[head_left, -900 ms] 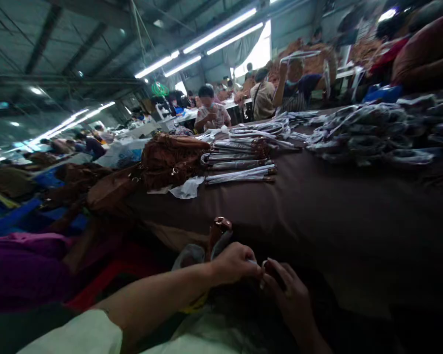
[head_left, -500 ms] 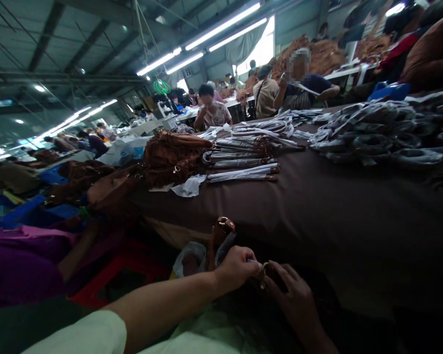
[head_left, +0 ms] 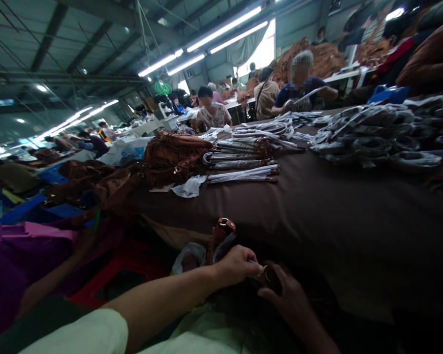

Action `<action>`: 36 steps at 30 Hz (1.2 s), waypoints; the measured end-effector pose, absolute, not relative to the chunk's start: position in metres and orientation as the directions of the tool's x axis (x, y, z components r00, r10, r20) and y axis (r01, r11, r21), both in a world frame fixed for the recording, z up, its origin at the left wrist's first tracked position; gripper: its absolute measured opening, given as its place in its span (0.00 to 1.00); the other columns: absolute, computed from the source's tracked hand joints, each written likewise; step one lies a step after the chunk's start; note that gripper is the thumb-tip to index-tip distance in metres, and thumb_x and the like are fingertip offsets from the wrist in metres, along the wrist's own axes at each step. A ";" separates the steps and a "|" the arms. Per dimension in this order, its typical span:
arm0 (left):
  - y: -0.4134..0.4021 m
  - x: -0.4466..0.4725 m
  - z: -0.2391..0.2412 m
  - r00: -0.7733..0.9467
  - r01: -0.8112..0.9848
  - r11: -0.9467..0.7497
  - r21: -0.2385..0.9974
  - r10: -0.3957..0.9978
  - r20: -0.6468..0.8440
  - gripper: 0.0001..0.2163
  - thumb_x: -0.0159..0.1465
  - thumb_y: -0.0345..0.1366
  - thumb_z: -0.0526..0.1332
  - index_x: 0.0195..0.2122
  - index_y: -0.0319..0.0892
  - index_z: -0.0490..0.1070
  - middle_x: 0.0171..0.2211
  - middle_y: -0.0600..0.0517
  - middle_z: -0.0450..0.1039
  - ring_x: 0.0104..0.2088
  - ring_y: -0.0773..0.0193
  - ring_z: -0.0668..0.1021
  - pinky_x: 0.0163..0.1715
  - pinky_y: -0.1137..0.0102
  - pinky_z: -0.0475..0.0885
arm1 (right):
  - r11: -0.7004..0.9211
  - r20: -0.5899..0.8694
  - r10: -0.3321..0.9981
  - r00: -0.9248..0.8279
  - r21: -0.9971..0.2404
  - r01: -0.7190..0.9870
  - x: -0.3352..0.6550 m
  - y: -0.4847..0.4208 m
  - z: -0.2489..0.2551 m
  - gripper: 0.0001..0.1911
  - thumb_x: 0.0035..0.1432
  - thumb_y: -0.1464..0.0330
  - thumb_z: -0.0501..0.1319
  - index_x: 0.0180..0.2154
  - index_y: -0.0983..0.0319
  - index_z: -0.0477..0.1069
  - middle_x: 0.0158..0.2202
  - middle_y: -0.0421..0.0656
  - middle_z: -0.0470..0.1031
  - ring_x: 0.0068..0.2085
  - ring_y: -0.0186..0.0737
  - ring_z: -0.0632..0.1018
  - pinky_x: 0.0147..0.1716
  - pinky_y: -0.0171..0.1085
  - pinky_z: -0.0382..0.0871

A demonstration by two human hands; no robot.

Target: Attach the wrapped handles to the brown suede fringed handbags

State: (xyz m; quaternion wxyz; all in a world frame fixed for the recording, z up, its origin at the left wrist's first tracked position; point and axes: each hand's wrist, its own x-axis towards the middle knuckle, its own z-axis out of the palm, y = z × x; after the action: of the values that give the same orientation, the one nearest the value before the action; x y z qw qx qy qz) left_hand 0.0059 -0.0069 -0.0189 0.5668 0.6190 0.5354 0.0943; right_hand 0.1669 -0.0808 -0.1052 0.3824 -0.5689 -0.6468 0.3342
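My left hand is closed, with thumb and forefinger pinching part of a brown bag strap. One end of this strap, with a metal ring and a rivet, stands up beyond my left hand, and grey wrapping shows along it. My right hand curls its thumb and fingers around the strap's other end, where a metal ring shows dimly between the hands. The fingertips nearly meet in front of my body, below the table's near edge. Dark shadow hides the finer detail there.
A brown-covered table lies ahead. On it are a row of wrapped straps, a larger heap of wrapped straps and brown bags. A red stool and a co-worker's purple sleeve are at left.
My right hand has shifted slightly, its fingers now farther around the strap end, and the ring there has turned. My left hand keeps its pinch. The co-worker's arm at left has lowered.
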 end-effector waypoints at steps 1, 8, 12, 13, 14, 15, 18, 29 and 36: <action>-0.007 0.005 -0.018 0.420 0.569 0.199 0.798 0.764 -0.490 0.12 0.49 0.41 0.63 0.26 0.36 0.72 0.19 0.57 0.65 0.21 0.71 0.65 0.21 0.75 0.57 | 0.110 0.074 0.993 -0.094 -0.868 0.485 0.166 -0.080 -0.102 0.24 0.52 0.62 0.66 0.50 0.62 0.66 0.45 0.48 0.75 0.45 0.46 0.77 0.43 0.41 0.71; 0.000 -0.006 -0.013 0.540 0.699 0.069 0.711 0.600 -0.590 0.18 0.53 0.50 0.62 0.26 0.37 0.73 0.18 0.57 0.62 0.20 0.72 0.62 0.19 0.74 0.53 | 0.081 0.016 0.991 -0.135 -0.869 0.488 0.163 -0.076 -0.094 0.19 0.58 0.61 0.60 0.49 0.62 0.65 0.44 0.48 0.74 0.44 0.45 0.75 0.43 0.41 0.67; 0.000 -0.006 -0.009 0.580 0.742 -0.091 0.665 0.583 -0.568 0.15 0.56 0.46 0.60 0.27 0.38 0.74 0.19 0.58 0.62 0.20 0.72 0.62 0.20 0.74 0.53 | 0.033 -0.063 0.978 -0.198 -0.893 0.449 0.162 -0.074 -0.085 0.15 0.59 0.59 0.58 0.44 0.60 0.65 0.38 0.43 0.74 0.38 0.41 0.75 0.37 0.36 0.66; -0.001 -0.005 -0.008 0.575 0.755 -0.136 0.641 0.608 -0.548 0.14 0.57 0.45 0.59 0.28 0.38 0.74 0.19 0.57 0.62 0.21 0.72 0.63 0.20 0.74 0.53 | 0.016 -0.090 0.973 -0.210 -0.891 0.455 0.162 -0.073 -0.083 0.14 0.59 0.58 0.57 0.42 0.60 0.65 0.35 0.41 0.73 0.36 0.40 0.74 0.35 0.36 0.65; -0.001 -0.003 -0.008 0.567 0.767 -0.171 0.618 0.632 -0.528 0.14 0.57 0.45 0.59 0.28 0.39 0.75 0.19 0.57 0.63 0.21 0.71 0.64 0.21 0.74 0.54 | -0.001 -0.114 0.970 -0.216 -0.886 0.463 0.162 -0.072 -0.080 0.13 0.59 0.57 0.57 0.39 0.60 0.64 0.33 0.40 0.73 0.35 0.39 0.74 0.33 0.35 0.65; -0.002 -0.001 -0.008 0.557 0.775 -0.189 0.603 0.653 -0.512 0.14 0.57 0.45 0.59 0.29 0.39 0.75 0.19 0.57 0.64 0.21 0.71 0.65 0.21 0.74 0.54 | -0.017 -0.135 0.968 -0.214 -0.879 0.476 0.162 -0.071 -0.078 0.13 0.59 0.57 0.56 0.37 0.60 0.64 0.32 0.40 0.72 0.33 0.38 0.73 0.32 0.35 0.64; -0.003 0.003 -0.009 0.528 0.782 -0.158 0.603 0.681 -0.506 0.13 0.56 0.44 0.60 0.28 0.38 0.76 0.18 0.57 0.63 0.21 0.71 0.65 0.21 0.74 0.54 | -0.043 -0.168 0.966 -0.194 -0.851 0.523 0.161 -0.069 -0.078 0.11 0.59 0.58 0.56 0.34 0.59 0.62 0.30 0.39 0.72 0.31 0.38 0.72 0.30 0.35 0.62; 0.004 0.004 -0.007 0.433 0.829 -0.048 0.556 0.685 -0.586 0.10 0.52 0.41 0.63 0.22 0.39 0.75 0.16 0.56 0.65 0.19 0.69 0.66 0.21 0.73 0.55 | 0.222 0.097 0.971 -0.217 -0.687 0.692 0.160 -0.078 -0.104 0.14 0.59 0.56 0.59 0.39 0.59 0.70 0.34 0.44 0.78 0.35 0.44 0.78 0.34 0.38 0.67; 0.007 0.014 0.001 0.553 0.793 -0.132 0.595 0.568 -0.610 0.10 0.53 0.40 0.63 0.21 0.40 0.74 0.17 0.55 0.67 0.21 0.68 0.67 0.24 0.72 0.59 | 0.387 0.275 0.921 -0.278 -0.743 0.547 0.159 -0.090 -0.133 0.20 0.55 0.61 0.63 0.48 0.62 0.70 0.45 0.52 0.77 0.45 0.51 0.78 0.43 0.44 0.72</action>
State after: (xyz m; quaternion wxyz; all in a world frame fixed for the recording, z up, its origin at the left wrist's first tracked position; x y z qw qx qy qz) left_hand 0.0143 0.0074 0.0015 0.4737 0.7429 0.4578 -0.1189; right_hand 0.1590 -0.0900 -0.1333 0.3529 -0.4865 -0.7541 0.2647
